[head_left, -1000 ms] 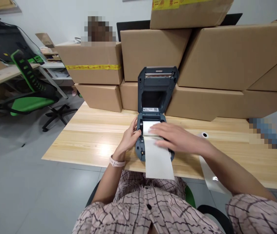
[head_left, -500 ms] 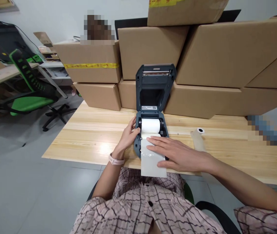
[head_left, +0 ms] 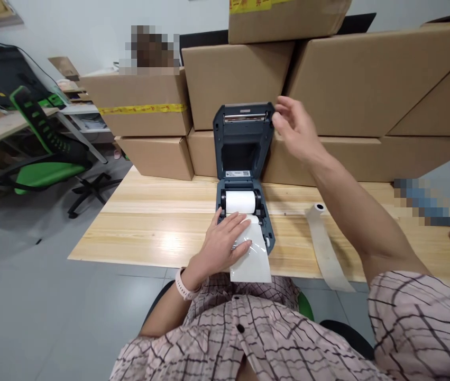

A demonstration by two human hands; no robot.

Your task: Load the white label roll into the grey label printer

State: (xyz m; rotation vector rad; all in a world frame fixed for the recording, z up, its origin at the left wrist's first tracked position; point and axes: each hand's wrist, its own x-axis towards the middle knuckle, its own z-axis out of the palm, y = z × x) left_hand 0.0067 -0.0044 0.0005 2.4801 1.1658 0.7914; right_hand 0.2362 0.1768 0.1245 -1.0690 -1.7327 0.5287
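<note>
A dark grey label printer [head_left: 268,233] stands at the table's front edge with its lid [head_left: 262,138] raised. Inside it sits a white label roll [head_left: 240,202], and a strip of label paper [head_left: 250,267] runs from it over the printer's front and past the table edge. My left hand [head_left: 225,241] lies flat on that strip, fingers stretched out. At the lid's upper right edge is my right hand [head_left: 296,124], fingers apart and slightly curled. Whether its fingertips touch the lid is hard to see.
Cardboard boxes [head_left: 244,79] are stacked behind the printer. To the right, a small roll [head_left: 320,207] trails a pale strip [head_left: 328,254] over the front edge of the wooden table [head_left: 161,211]. A green chair [head_left: 52,172] stands at left. Part of a person shows, blurred, behind the boxes.
My right hand has gone from the label strip up to the raised lid's right edge. My left hand has shifted from the printer's left side onto the strip.
</note>
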